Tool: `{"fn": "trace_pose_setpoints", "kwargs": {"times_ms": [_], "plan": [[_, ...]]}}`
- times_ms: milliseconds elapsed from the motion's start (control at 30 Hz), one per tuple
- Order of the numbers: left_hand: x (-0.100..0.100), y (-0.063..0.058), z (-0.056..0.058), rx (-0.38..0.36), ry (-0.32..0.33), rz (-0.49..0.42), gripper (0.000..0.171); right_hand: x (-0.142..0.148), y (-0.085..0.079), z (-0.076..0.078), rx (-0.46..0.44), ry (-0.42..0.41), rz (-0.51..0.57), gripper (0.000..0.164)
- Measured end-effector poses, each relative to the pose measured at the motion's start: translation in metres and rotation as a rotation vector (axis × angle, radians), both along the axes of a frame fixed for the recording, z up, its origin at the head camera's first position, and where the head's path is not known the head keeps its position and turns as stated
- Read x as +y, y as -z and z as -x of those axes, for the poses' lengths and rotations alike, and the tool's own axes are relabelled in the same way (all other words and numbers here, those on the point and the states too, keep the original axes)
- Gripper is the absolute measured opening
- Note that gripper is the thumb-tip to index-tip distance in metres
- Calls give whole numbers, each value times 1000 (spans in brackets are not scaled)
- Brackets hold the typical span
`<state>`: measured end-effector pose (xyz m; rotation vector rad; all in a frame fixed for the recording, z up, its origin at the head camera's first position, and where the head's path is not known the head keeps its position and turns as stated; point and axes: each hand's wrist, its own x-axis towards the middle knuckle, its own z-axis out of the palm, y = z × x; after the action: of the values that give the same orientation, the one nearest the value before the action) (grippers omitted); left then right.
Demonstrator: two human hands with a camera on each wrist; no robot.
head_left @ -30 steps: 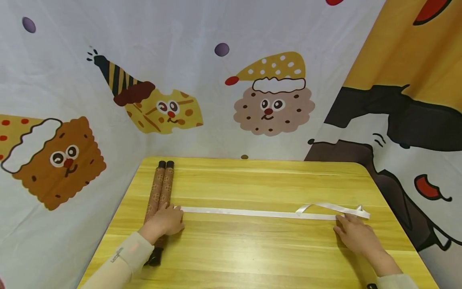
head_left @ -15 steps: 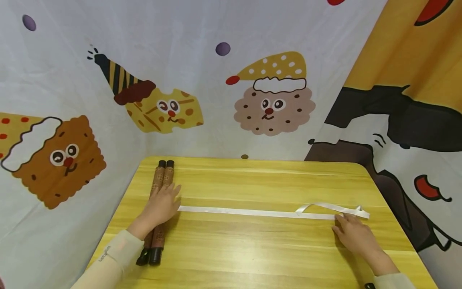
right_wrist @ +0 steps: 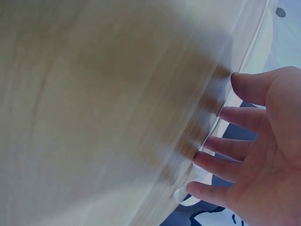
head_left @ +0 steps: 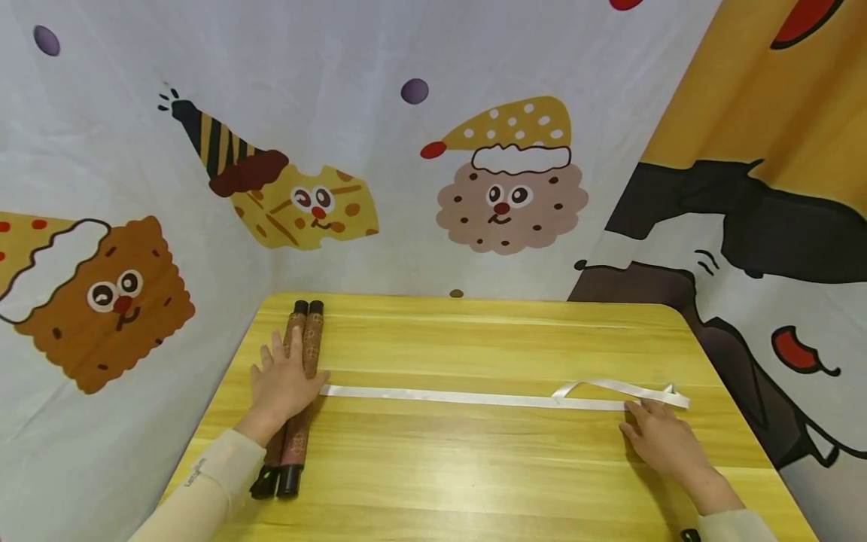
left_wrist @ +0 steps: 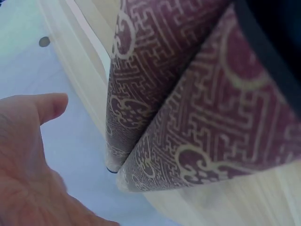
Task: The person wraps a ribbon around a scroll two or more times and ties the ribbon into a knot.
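Observation:
Two long brown tubes (head_left: 314, 342) with a pale fretwork pattern and black end caps lie side by side at the table's left. Above them hovers my left hand (head_left: 281, 388), its fingers spread and straight. In the left wrist view that hand (left_wrist: 28, 165) shows a gap between its fingers and the tubes (left_wrist: 155, 84). A white ribbon (head_left: 440, 396) stretches flat from beside the tubes toward the right, where it folds back in a loose loop. My right hand (head_left: 667, 440) rests its fingertips on the ribbon's right part, fingers extended, as the right wrist view also shows.
The yellow wood-grain table (head_left: 474, 482) has rounded back corners. Behind and beside it hangs a white cloth (head_left: 352, 60) printed with cartoon biscuits and cheese. A small black item (head_left: 691, 535) shows near my right cuff.
My left hand has lifted off the ribbon's left end and moved left over the tubes, its fingers spreading. The tubes' near ends have spread slightly apart. My right hand stays on the ribbon.

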<state>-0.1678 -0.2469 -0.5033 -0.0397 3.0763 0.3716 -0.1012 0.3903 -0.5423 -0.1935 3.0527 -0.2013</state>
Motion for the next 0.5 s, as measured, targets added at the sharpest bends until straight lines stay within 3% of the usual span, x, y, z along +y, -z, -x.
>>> {"fn": "trace_pose_setpoints", "kwargs": {"times_ms": [300,500], "plan": [[-2,1,-4,-153,-122,-39,118,-1,0,0,1,6,19,52],[0,2,-5,-200,-149,-21,118,0,-2,-2,-11,17,28,53]]}}
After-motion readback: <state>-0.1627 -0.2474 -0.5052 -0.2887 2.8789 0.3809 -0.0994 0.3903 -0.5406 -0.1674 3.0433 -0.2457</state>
